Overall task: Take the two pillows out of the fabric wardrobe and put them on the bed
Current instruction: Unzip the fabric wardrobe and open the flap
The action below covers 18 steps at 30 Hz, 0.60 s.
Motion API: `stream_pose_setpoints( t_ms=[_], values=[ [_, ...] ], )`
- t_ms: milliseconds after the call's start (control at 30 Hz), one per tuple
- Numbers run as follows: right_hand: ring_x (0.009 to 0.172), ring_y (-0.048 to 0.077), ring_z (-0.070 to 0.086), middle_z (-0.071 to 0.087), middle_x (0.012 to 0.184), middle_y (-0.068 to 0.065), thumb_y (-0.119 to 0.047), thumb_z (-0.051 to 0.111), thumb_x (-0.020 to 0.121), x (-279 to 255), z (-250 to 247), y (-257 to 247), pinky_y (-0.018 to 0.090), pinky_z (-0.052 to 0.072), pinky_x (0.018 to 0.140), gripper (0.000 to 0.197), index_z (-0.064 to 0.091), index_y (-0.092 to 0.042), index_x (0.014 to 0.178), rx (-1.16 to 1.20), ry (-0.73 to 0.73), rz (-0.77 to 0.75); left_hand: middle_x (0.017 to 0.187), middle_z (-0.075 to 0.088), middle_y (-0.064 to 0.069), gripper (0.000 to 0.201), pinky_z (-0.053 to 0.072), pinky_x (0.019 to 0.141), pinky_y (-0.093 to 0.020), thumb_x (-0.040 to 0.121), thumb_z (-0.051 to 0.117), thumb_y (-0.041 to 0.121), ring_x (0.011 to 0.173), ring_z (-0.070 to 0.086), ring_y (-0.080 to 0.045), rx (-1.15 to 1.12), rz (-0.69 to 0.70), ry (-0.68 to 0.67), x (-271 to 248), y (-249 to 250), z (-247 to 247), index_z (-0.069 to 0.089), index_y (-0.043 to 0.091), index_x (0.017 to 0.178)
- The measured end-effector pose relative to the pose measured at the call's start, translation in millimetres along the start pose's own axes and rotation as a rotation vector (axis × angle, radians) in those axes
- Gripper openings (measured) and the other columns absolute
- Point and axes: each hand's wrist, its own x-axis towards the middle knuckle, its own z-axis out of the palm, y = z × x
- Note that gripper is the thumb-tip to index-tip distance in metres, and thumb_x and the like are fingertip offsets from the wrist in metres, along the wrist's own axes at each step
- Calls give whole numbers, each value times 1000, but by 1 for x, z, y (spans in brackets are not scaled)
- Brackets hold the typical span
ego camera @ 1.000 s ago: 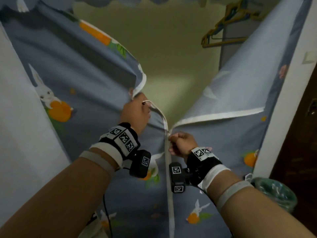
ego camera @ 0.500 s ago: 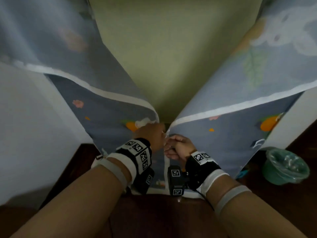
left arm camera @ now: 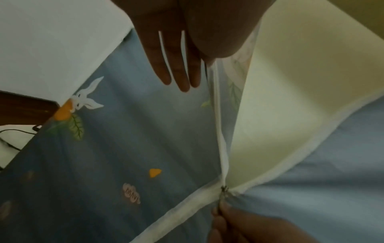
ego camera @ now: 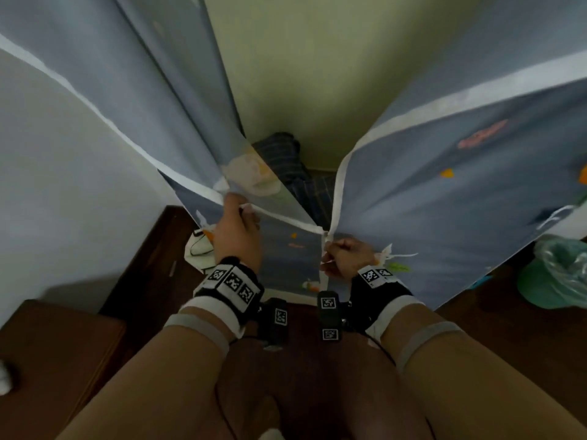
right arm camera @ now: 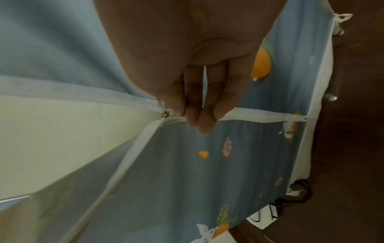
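Observation:
The fabric wardrobe's blue-grey cover [ego camera: 444,201], printed with rabbits and oranges, hangs unzipped almost to the floor. My left hand [ego camera: 236,217] holds the white-taped edge of the left flap [ego camera: 178,122] and pulls it aside; in the left wrist view its fingers [left arm camera: 178,74] lie straight on the cloth. My right hand [ego camera: 333,252] pinches the zipper pull [right arm camera: 165,113] low on the seam, also seen as the zipper pull [left arm camera: 224,192]. Through the gap a dark plaid bundle [ego camera: 286,157] lies at the wardrobe's bottom against the pale green back wall. I cannot tell if it is a pillow.
A green bin with a plastic liner [ego camera: 559,277] stands on the dark wooden floor to the right. A white wall [ego camera: 63,185] is on the left, with brown wooden furniture [ego camera: 57,360] below it. A white object with a black cable [ego camera: 198,246] lies by the wardrobe's left foot.
Both hands have gone down with the zipper, from mid-height to near the floor. The opening has widened, the left hand has drawn its flap leftwards, and the dark plaid bundle has come into view.

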Motion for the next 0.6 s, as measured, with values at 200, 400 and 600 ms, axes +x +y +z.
stream_pose_setpoints(
  t_ms=[200, 400, 600],
  values=[
    [64, 33, 68, 67, 67, 16, -14, 62, 90, 13, 0, 12, 35, 56, 56, 26, 61, -13, 64, 16, 37, -6, 71, 54, 1, 32, 43, 54, -20, 84, 67, 32, 60, 53, -10, -220, 47, -203, -41, 7, 35, 35, 28, 86],
    [68, 29, 69, 67, 72, 13, -13, 57, 94, 16, -8, 6, 35, 60, 57, 19, 62, -9, 76, -107, -36, -41, 58, 59, -17, 84, 48, 61, -33, 66, 46, 84, 53, 57, -18, -10, -207, -524, -27, -10, 79, 58, 2, 59],
    [60, 25, 65, 65, 71, 10, -14, 58, 93, 51, -4, 28, 35, 58, 59, 16, 59, -16, 77, -88, 54, 6, 86, 74, -5, 42, 59, 80, -47, 79, 40, 49, 79, 71, -25, 37, -170, -625, 16, -46, 133, 70, 20, 83]
  ],
)
